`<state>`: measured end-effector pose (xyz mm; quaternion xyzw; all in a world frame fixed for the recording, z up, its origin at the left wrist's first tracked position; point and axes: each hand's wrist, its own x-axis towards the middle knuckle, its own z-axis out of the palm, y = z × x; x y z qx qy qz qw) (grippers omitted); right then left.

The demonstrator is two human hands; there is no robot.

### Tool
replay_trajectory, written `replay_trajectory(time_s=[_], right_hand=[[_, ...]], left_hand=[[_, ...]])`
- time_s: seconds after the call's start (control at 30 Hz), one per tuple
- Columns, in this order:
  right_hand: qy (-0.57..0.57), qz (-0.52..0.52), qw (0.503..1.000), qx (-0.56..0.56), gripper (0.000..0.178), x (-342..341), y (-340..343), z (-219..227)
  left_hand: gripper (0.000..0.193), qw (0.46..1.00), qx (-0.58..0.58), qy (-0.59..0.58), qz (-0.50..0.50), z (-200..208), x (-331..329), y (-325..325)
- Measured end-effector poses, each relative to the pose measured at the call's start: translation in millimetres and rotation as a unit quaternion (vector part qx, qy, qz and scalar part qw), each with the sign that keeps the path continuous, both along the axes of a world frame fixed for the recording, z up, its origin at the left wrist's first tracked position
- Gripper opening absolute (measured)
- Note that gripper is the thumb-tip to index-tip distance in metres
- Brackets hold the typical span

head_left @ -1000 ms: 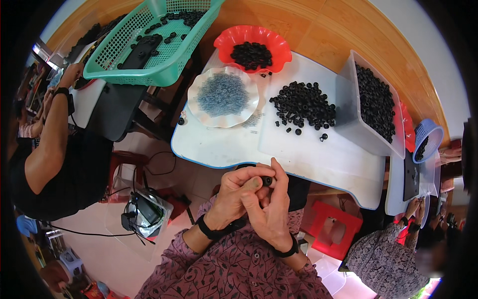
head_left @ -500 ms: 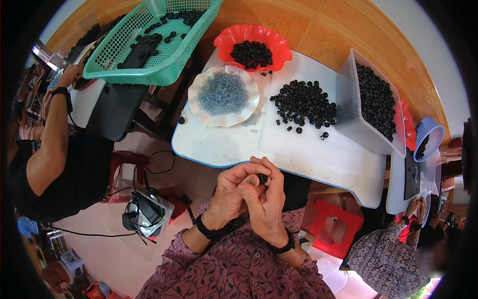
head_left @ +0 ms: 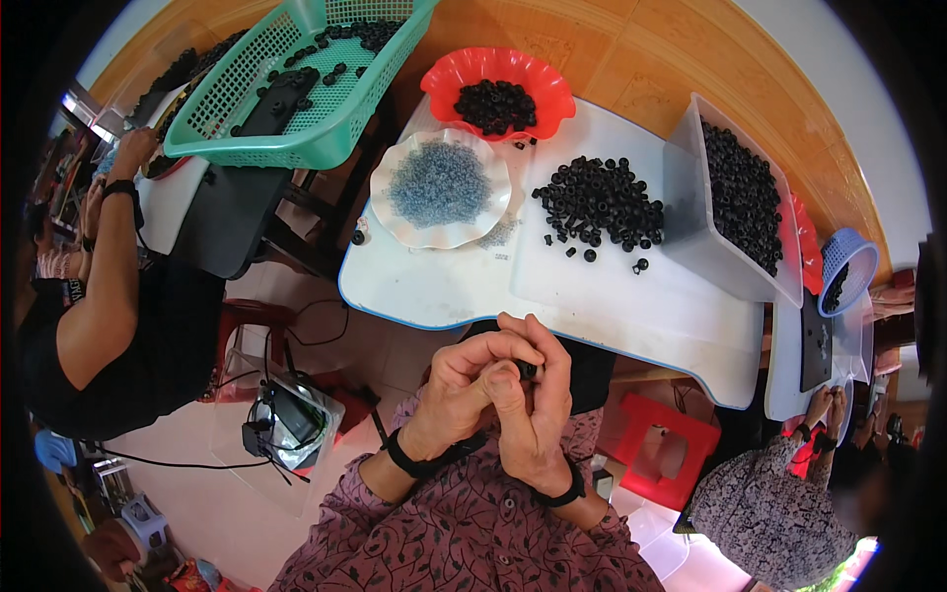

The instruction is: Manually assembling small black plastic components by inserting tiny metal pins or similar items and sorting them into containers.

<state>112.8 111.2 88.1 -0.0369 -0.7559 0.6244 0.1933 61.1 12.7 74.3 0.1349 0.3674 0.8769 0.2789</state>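
My left hand (head_left: 456,393) and my right hand (head_left: 534,419) meet in front of my body, just off the near edge of the white table (head_left: 424,291). Both are closed, thumbs together, around a small black round part (head_left: 527,370), mostly hidden by the fingers. Beyond them lies a loose pile of similar black parts (head_left: 602,202). To its left, a white wavy-rimmed plate (head_left: 387,222) bears a heap of tiny clear bluish pieces (head_left: 439,185). Behind that plate, a red wavy bowl (head_left: 552,113) holds more black parts.
A clear plastic bin (head_left: 691,232) of black parts stands at the table's right. At the upper left is a green basket (head_left: 326,148). Co-workers sit on the left (head_left: 104,326) and lower right (head_left: 779,513). A red stool (head_left: 681,449) stands below the table's right side.
My joined hands have tilted and moved slightly down and to the right, fingers shifting on the black part, which now shows less. The things on the table have stayed put.
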Motion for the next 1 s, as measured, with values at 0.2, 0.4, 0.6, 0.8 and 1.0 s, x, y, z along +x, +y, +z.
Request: replay_trajectory(time_s=[0.2,0.4,0.6,0.8,1.0], right_hand=[[-0.010,0.020,1.000,-0.004,0.061,1.3,3.8,-1.7],[0.008,0.029,0.999,0.032,0.079,-1.5,3.9,5.2],[0.006,0.008,1.000,-0.006,0.075,-1.6,5.8,-4.3],[-0.010,-0.033,0.999,-0.037,0.055,-1.7,16.3,-10.8],[-0.064,-0.067,0.996,-0.011,0.040,-3.0,33.7,-13.1]], left_hand=[[0.026,0.999,0.034,0.020,-0.003,-16.2,1.4,1.3],[0.029,0.988,0.132,-0.064,-0.057,-6.7,-7.6,-0.7],[0.033,0.989,0.106,-0.090,-0.044,-4.5,-11.9,4.1],[0.019,0.990,0.031,-0.134,0.032,-2.5,-29.6,18.4],[0.020,0.989,-0.007,-0.147,0.022,3.4,-66.8,35.4]])
